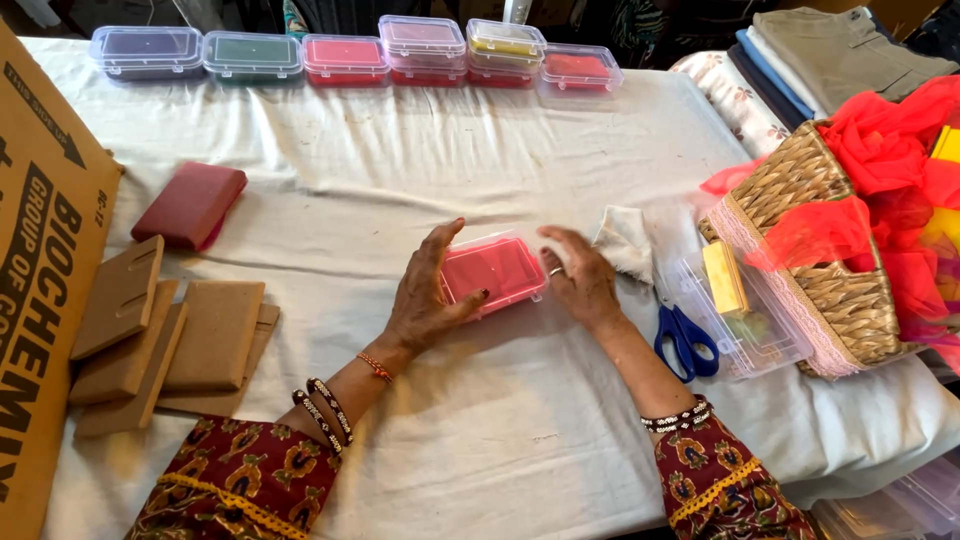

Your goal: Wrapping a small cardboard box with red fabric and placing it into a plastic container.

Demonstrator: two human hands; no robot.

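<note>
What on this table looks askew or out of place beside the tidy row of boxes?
The brown boards at the left lie in a loose, overlapping heap at mixed angles. One red block lies alone, tilted and unboxed. Both hands flank a clear box holding a pink block.

A large brown cardboard box (40, 280) with black print stands at the left edge of the tabletop (500, 180). Along the far edge of the tabletop runs a row of clear plastic lidded boxes (350, 52), their fillings purple, green, red, pink and yellow, two of them stacked. Near the tabletop's middle, between both hands, lies a clear plastic box with a pink block (493, 272); toward the right edge an open clear box holding a yellow block (740, 310) leans by a wicker basket.
</note>
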